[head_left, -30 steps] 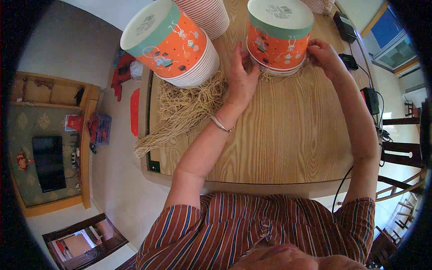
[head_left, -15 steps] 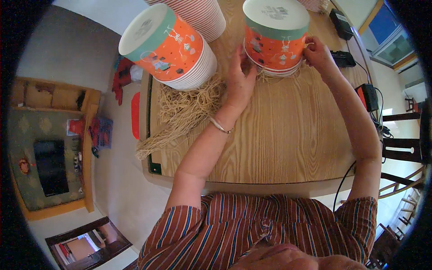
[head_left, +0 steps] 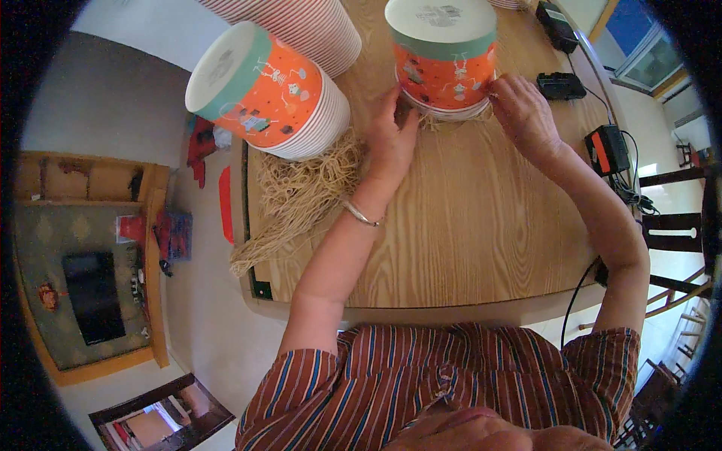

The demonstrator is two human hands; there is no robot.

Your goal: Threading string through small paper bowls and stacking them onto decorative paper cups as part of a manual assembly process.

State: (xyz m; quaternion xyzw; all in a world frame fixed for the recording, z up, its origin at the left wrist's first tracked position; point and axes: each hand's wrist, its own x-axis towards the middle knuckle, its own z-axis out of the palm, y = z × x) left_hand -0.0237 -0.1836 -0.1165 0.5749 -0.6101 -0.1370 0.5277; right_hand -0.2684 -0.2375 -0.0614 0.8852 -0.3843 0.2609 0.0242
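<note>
An upturned paper bucket [head_left: 444, 71], orange with a green band and a white base, stands nested over other white rims on the table. At its lower left side is my left hand [head_left: 391, 143], thumb and forefinger apart, fingertips by the rim. My right hand [head_left: 526, 124] is closed at the lower right of the rim, fingertips pinched together; whatever they hold is hidden. Strands of beige string [head_left: 432, 122] show under the rim between my hands. Left of my left hand, a taller stack of the same upturned buckets [head_left: 274, 94] rests on a heap of beige string [head_left: 301, 188].
Another tall bucket stack [head_left: 301, 34] lies behind, at the far left. Black boxes and adapters with cables [head_left: 608, 149] line the right side of the wooden table [head_left: 466, 225]. Dark chairs [head_left: 669, 233] stand to the right, and a red object [head_left: 226, 204] is beyond the left edge.
My right hand has turned, its back now more in sight, and its fingers have drawn in at the rim. My left hand stays beside the bucket. The whole view has shifted slightly.
</note>
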